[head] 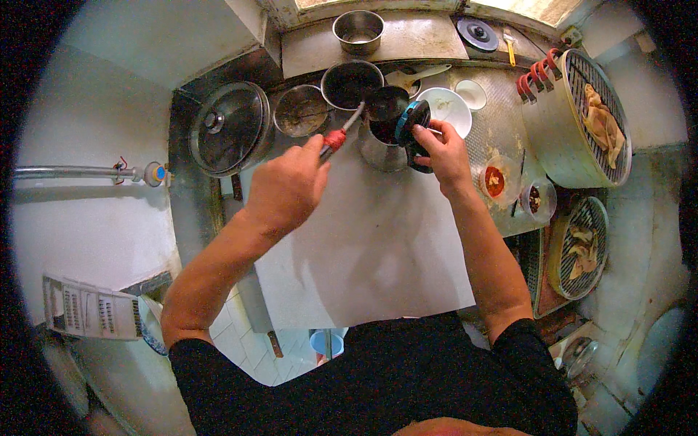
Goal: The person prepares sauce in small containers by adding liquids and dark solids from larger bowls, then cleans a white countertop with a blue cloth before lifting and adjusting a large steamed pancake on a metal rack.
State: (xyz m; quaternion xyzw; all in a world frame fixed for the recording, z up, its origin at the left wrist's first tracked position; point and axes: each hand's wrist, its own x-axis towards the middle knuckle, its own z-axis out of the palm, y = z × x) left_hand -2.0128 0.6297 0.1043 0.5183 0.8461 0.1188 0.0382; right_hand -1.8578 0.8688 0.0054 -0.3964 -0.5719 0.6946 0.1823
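My left hand [289, 185] grips the red-wrapped handle of a metal ladle [353, 117]. A dark round bowl [387, 102], apparently the ladle's, lies at the handle's far end, above a steel pot [384, 155] with dark contents. In my right hand [444, 155] is a black object with a teal band [406, 121], held tilted beside that pot's right rim; its exact kind is unclear. My fingers hide part of it. Just behind the ladle stands another steel pot [351, 84] with a dark inside. A white bowl [450, 111] with residue sits beyond my right hand.
At left are a glass-lidded pot [229, 128] and a steel bowl [301, 110]. Tubs of red sauce [494, 181] and dark flakes [534, 200] stand at right, near a large steamer pot [567, 120] with pale food on its rack. A white board [371, 261] spans the front.
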